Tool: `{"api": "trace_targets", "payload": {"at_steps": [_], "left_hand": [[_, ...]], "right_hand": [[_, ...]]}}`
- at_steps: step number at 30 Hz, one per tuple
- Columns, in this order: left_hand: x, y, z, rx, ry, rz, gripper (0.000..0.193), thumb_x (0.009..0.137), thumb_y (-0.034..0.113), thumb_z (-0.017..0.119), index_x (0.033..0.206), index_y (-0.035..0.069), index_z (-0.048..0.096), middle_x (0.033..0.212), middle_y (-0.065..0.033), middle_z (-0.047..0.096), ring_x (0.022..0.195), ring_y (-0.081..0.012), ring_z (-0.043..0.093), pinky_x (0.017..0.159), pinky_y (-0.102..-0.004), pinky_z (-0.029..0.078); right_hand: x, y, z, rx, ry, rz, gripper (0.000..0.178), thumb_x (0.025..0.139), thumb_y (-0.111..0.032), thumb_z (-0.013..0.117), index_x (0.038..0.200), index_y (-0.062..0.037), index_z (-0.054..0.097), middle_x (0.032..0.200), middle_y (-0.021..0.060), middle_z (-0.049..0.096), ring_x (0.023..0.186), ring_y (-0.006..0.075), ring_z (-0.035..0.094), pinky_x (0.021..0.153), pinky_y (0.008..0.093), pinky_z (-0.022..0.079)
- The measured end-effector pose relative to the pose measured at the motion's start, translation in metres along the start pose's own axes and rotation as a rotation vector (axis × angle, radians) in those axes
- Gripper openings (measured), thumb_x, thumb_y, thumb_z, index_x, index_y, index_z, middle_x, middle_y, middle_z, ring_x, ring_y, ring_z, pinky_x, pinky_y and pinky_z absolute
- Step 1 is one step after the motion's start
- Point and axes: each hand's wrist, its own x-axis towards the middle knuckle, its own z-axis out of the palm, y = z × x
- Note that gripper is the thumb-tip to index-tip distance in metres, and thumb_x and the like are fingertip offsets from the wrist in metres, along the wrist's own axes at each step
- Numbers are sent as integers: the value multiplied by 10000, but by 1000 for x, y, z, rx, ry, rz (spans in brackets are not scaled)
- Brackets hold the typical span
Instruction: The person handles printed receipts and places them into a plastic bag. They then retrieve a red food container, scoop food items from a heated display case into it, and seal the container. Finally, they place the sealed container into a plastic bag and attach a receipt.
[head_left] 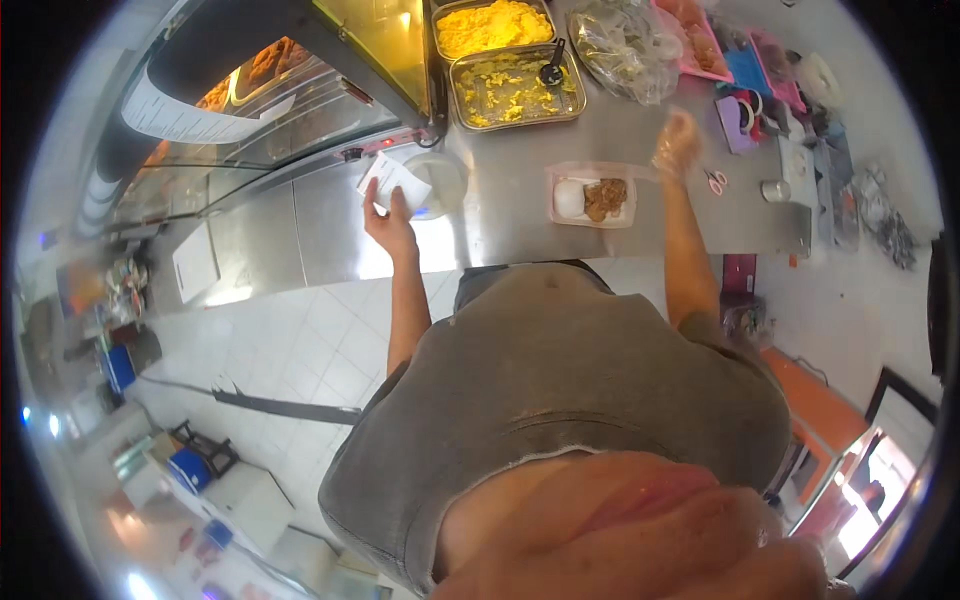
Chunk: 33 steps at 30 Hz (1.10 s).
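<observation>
Over the counter on the left, my left hand (393,222) holds a white printed paper slip (402,184) between thumb and fingers. Beneath the slip lies a round, pale, translucent lid or plate, partly covered. On the right, a clear plastic glove covers my right hand (678,148). Blur and the glove hide how its fingers lie, and no held thing shows. Between my hands sits an open takeaway box (633,212) with a white mound that looks like rice (570,199) and brown pieces of food (606,199).
Behind the box stand a metal tray (520,125) of yellow scraps with a black scoop (551,72), a fuller yellow tray (495,28) and a bulging plastic bag (620,50). Scissors (716,182) lie beside my right hand. A glass food warmer (290,130) stands left.
</observation>
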Motion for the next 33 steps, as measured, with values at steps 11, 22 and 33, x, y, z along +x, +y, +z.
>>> {"api": "trace_targets", "payload": {"at_steps": [11, 22, 33], "left_hand": [[-68, 18, 24, 186, 83, -121, 465, 876, 21, 655, 1312, -59, 514, 1247, -165, 574, 1050, -191, 595, 892, -316, 513], [-47, -12, 44, 183, -28, -332, 439, 883, 15, 660, 1302, -28, 533, 1200, -159, 605, 986, -182, 620, 819, -279, 535], [0, -119, 161, -158, -532, -926, 405, 962, 342, 569, 1177, 3, 618, 1113, -133, 665, 980, -231, 650, 875, -361, 511]], "right_hand": [[64, -113, 210, -448, -923, -1224, 116, 783, -73, 621, 806, -20, 722, 820, 174, 696, 887, 292, 679, 838, 393, 520], [101, -125, 223, -379, -1062, -1224, 108, 767, -133, 654, 827, -62, 709, 830, 99, 689, 865, 269, 691, 754, 385, 535], [122, -163, 336, -332, -1226, -261, 643, 952, -470, 499, 1456, -92, 366, 1213, 123, 649, 1036, 289, 661, 870, 459, 531]]}}
